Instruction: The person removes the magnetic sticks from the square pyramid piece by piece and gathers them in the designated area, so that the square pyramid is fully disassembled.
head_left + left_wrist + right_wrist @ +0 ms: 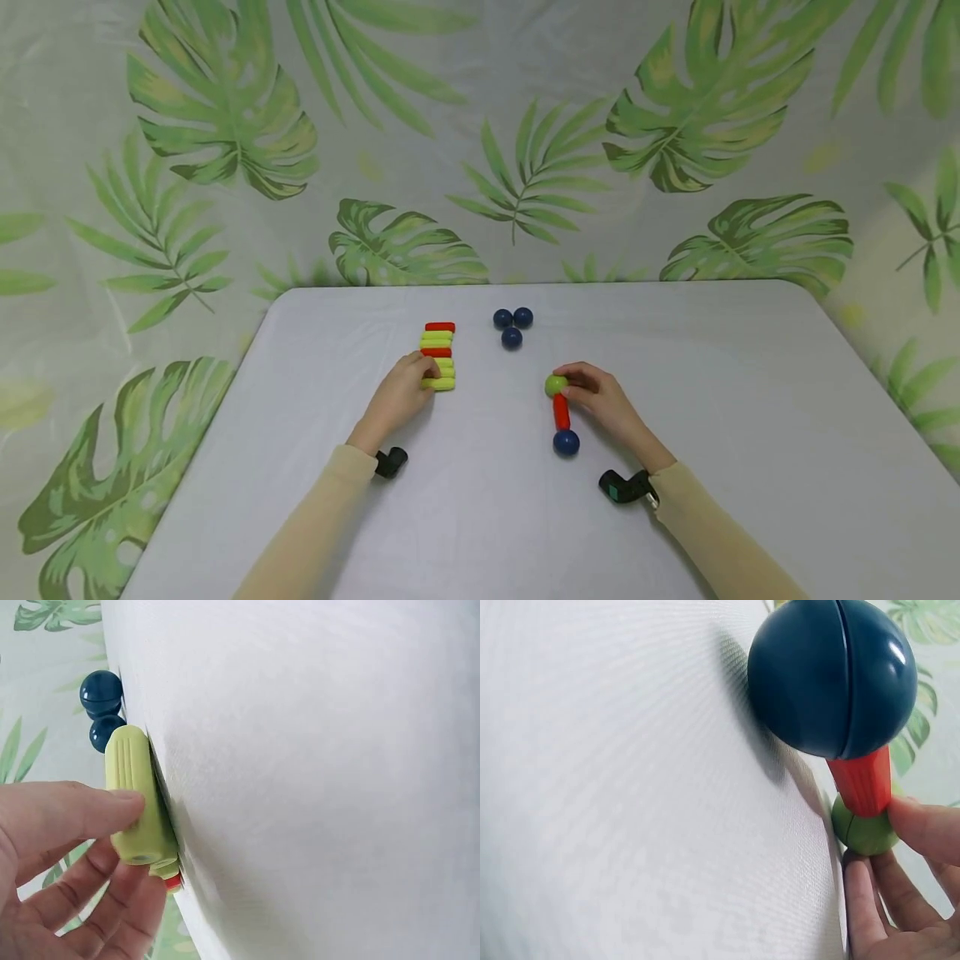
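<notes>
My left hand (399,394) is at the near end of a row of short sticks on the table. Its thumb lies on the nearest yellow-green stick (129,769), with curled fingers on the far side, pinching it. Behind it the row continues with yellow-green sticks (436,343) and red sticks (440,327), some partly covered by the fingers. On the right, my right hand (603,404) holds a green ball (555,385) between thumb and fingers. A red stick (561,412) joins this ball to a dark blue ball (566,442) at its near end.
Three loose dark blue balls (512,337) sit together toward the back of the white-covered table (480,517). Behind the table's far edge hangs a leaf-patterned cloth (405,167). Each wrist carries a black camera (621,487).
</notes>
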A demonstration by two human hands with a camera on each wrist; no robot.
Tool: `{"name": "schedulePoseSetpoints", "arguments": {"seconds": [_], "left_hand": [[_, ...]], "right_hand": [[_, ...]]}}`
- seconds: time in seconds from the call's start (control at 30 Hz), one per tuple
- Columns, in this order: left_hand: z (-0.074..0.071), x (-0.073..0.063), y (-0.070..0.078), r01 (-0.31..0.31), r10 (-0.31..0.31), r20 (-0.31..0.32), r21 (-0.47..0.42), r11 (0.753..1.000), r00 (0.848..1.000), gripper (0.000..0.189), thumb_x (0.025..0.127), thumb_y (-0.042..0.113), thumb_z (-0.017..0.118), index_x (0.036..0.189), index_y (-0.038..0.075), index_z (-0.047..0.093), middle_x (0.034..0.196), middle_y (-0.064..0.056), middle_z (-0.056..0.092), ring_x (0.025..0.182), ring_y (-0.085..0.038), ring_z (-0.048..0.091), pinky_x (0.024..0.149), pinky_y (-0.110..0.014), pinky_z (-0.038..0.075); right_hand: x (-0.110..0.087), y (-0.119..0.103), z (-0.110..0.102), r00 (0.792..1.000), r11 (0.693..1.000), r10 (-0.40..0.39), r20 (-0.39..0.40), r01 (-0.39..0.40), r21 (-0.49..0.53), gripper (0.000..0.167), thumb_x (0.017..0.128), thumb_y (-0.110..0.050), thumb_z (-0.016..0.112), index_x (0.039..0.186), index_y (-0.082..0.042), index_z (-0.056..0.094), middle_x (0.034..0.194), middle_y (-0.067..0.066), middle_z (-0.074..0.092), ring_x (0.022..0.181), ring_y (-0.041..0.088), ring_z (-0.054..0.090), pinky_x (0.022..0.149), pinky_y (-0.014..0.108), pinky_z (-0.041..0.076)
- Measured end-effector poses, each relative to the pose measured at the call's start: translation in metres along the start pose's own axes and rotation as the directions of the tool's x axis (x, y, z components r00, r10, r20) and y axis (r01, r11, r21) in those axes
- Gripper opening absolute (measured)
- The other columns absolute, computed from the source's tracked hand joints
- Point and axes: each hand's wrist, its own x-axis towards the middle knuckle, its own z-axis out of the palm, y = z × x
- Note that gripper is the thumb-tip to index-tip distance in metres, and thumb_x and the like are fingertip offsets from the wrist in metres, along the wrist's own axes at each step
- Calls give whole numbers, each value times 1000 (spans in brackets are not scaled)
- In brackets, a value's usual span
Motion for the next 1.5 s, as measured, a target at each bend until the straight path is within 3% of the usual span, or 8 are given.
{"name": "schedulePoseSetpoints", "arguments": {"seconds": [0.33,0.53,0.67,0.8,0.9,1.07,1.2,1.5], "left_hand": [[0,2,1,7,-6,-10,54,999,1000,20,79,-4,74,93,6,63,92,-4,55,88,-20,50,78,-32,46],[1,0,10,-130,130,-50,-7,991,990,21,80,-1,75,94,6,61,95,-3,54,91,-21,51,81,-33,47],[7,0,31,-219,235,97,-147,965,967,19,86,6,71,101,4,60,96,-6,56,91,-20,55,83,-32,48],[18,-1,53,-211,274,290,-231,950,917,33,89,19,70,116,7,57,108,-5,57,99,-18,54,87,-30,47],[29,-1,67,-196,260,356,-205,959,898,45,88,27,72,125,11,53,115,-1,55,105,-17,51,92,-29,44],[46,5,81,-246,255,358,-73,967,898,41,86,27,73,122,15,56,110,1,54,100,-16,49,89,-26,45],[51,9,85,-277,260,344,0,961,902,30,88,24,71,115,17,59,105,1,55,94,-14,50,84,-24,46],[49,14,81,-306,295,313,-14,952,903,22,92,19,65,115,19,64,106,-1,57,94,-15,51,86,-25,45]], "right_hand": [[-7,-1,-5,999,997,-23,-23,21,-72,30,92,-6,63,121,-1,60,121,16,59,109,30,55,88,19,45],[-14,-4,-6,998,984,3,-57,-13,-176,27,90,-7,66,116,-3,63,115,15,60,100,29,58,87,37,48],[-20,-8,-6,996,970,-2,-84,-18,-244,25,87,-8,70,111,-3,64,109,14,58,93,27,56,82,38,47],[-24,-11,-6,996,954,7,-94,-35,-298,25,86,-15,72,104,-1,62,95,9,58,83,22,52,70,31,45],[-26,-12,-5,995,942,35,-93,-64,-330,27,86,-20,73,99,-1,60,86,5,57,76,18,51,62,27,43],[-30,-14,-4,996,945,47,-70,-67,-321,27,86,-20,73,98,-1,57,85,5,58,75,18,54,60,27,45],[-34,-14,-7,1000,963,-16,8,17,-268,27,86,-14,73,106,-1,59,100,8,61,89,24,58,75,35,49],[-38,-5,-17,992,978,-61,108,81,-190,28,85,-8,72,112,-6,63,111,8,62,101,26,57,82,31,48]]}}
